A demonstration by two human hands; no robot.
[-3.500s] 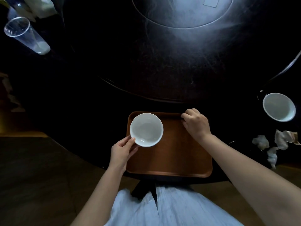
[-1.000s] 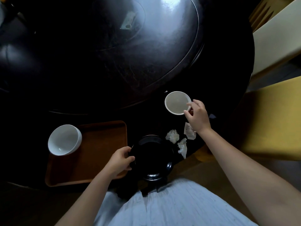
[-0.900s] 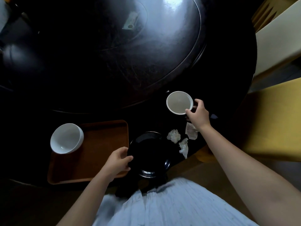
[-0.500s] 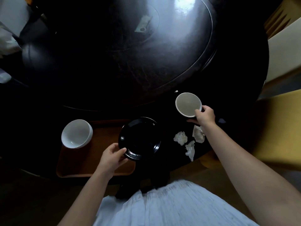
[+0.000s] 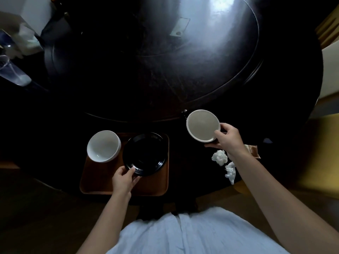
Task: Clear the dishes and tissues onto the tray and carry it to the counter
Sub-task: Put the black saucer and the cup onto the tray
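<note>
At the near edge of a dark round table [image 5: 183, 85], a person seen from above works w/ both hands. The left hand [image 5: 123, 180] is closed on the near rim of a black plate [image 5: 145, 154]: thumb on top of the rim, fingers curled beneath. The plate sits over the right half of a brown tray [image 5: 102, 182], extending away from the grip twd the tray's far edge; whether it rests flat on the tray or is held just above it can't be told. Beside it, at the tray's far-left corner, stands a white bowl [image 5: 103, 146], its rim overhanging the tray edge & just beside the plate's left rim.

The right hand [image 5: 228, 139] grips a second white bowl [image 5: 203, 125] by its near-right rim, thumb over the lip, fingers under the base. This bowl lies up & left of the hand, tilted so its inside faces the camera, well right of the tray. Whether it touches the tabletop can't be told.

Near the right wrist, crumpled white tissues [image 5: 219, 157] lie on the table, one more [image 5: 230, 172] nearer the edge; a brownish wrapper [image 5: 252, 150] shows behind the forearm. A clear plastic cup [image 5: 13, 74] lies at far left. A pale blue garment [image 5: 192, 233] fills the bottom of the frame.
</note>
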